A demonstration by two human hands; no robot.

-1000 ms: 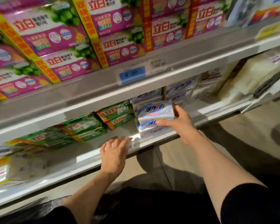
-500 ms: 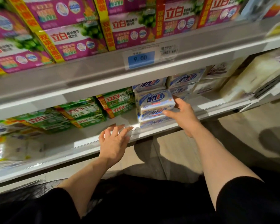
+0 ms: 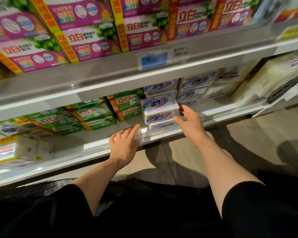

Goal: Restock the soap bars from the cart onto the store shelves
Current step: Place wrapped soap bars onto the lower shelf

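A stack of white-and-blue soap bars (image 3: 159,110) stands at the front of the lower shelf (image 3: 93,148). My right hand (image 3: 189,121) hovers just to the right of the stack with its fingers spread, gripping nothing. My left hand (image 3: 126,143) lies flat, fingers straight, on the shelf's front edge to the left of the stack. More white-and-blue bars (image 3: 194,83) are stacked behind and to the right.
Green soap packs (image 3: 93,114) fill the lower shelf to the left. Purple soap boxes (image 3: 93,42) line the upper shelf above a blue price tag (image 3: 154,60). Pale boxes (image 3: 273,78) sit at the far right. Floor tiles (image 3: 239,143) lie below.
My right hand has let go of the soap stack and opened its fingers beside it. My left hand stays on the shelf edge. The view has shifted closer.
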